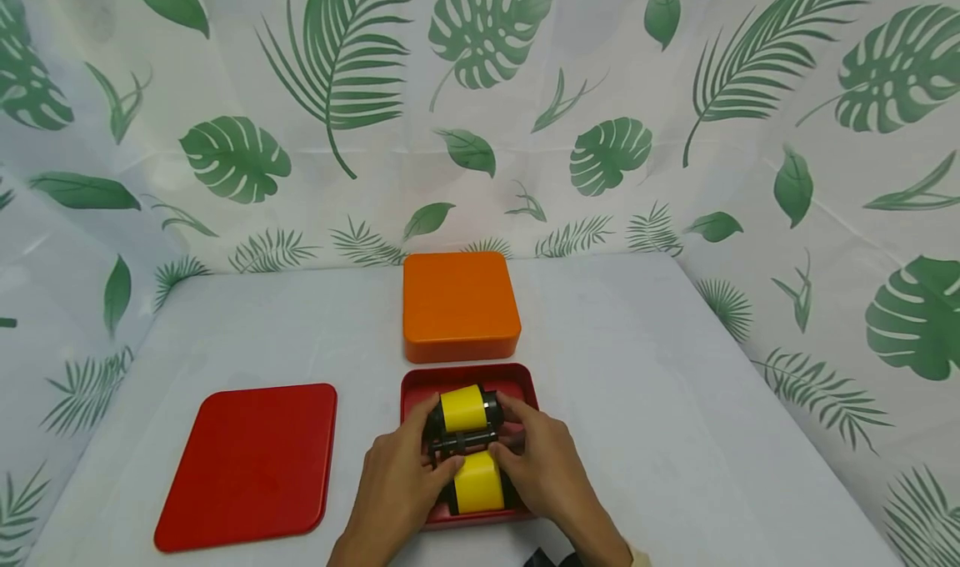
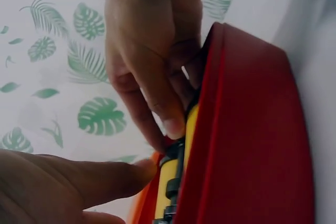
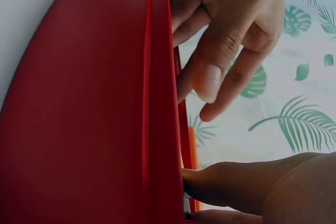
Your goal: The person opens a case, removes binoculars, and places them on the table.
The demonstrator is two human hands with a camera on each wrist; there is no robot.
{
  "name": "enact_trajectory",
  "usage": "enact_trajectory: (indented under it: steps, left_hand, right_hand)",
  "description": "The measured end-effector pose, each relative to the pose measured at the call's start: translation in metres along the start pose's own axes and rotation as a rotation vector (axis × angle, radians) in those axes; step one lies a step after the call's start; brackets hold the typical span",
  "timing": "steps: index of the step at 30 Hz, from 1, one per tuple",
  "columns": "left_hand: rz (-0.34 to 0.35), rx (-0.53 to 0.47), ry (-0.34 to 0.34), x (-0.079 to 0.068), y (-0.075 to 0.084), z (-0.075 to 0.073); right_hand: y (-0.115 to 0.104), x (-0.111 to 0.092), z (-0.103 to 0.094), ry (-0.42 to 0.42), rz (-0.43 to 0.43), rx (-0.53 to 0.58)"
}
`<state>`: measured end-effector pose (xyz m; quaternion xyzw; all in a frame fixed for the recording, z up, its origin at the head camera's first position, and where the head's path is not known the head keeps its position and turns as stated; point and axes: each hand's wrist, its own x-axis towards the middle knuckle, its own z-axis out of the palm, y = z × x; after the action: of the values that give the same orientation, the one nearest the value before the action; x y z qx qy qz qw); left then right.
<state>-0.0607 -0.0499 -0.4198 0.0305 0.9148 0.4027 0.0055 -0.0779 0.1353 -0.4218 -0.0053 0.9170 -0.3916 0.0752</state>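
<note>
A pair of yellow-and-black binoculars [image 1: 463, 408] lies in a shallow red box [image 1: 468, 369], its two barrels side by side with a black hinge bar between them. My left hand [image 1: 393, 475] grips the binoculars from the left, index finger at the far barrel and thumb by the near one. From the other side my right hand [image 1: 553, 467] holds them, its fingertips at the black end of the far barrel and near the hinge. In the right wrist view, the box's tall red side [image 3: 89, 98] hides most of the binoculars.
A flat red lid [image 1: 251, 467] lies on the white table to the left. Just behind the red box stands an orange box [image 1: 459, 300]. Leaf-printed cloth [image 1: 525, 167] hangs around the table. A small black object [image 1: 551, 559] shows at the bottom edge, by the right wrist.
</note>
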Motion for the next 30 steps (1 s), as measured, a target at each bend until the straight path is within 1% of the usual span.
enact_trajectory:
  steps: [2, 6, 10, 12, 14, 18, 21, 23, 26, 30]
  left_hand:
    - [-0.001, 0.005, -0.026, 0.001, 0.001, 0.0]
    - [-0.016, 0.005, -0.056, 0.002, 0.005, 0.0]
    - [-0.017, 0.013, -0.073, 0.002, 0.007, 0.0]
    - [-0.018, -0.007, -0.077, 0.003, 0.007, 0.0]
    - [-0.03, -0.056, -0.078, 0.003, 0.005, -0.001]
    - [-0.07, -0.224, -0.068, 0.004, -0.001, -0.004]
    - [-0.101, -0.351, -0.049, 0.003, -0.005, -0.004]
    - [-0.114, -0.417, -0.028, 0.003, -0.007, -0.003]
    - [-0.117, -0.511, 0.008, 0.004, -0.009, 0.0]
    - [-0.075, -0.609, 0.059, 0.006, -0.011, 0.003]
  right_hand:
    - [0.0, 0.0, -0.001, -0.006, 0.005, 0.0]
    - [-0.001, -0.001, -0.001, -0.012, 0.019, -0.006]
    - [-0.002, -0.001, -0.001, 0.002, 0.017, -0.036]
    - [-0.002, -0.001, -0.002, 0.01, 0.02, -0.046]
    - [-0.002, -0.001, -0.003, 0.013, 0.02, -0.056]
    - [-0.002, -0.001, -0.006, 0.034, 0.019, -0.069]
    - [-0.002, -0.002, -0.011, 0.061, 0.016, -0.076]
    - [-0.002, -0.002, -0.014, 0.072, 0.021, -0.058]
    - [-0.001, -0.001, -0.017, 0.084, 0.041, -0.016]
    - [0.002, -0.001, -0.02, 0.108, 0.063, 0.061]
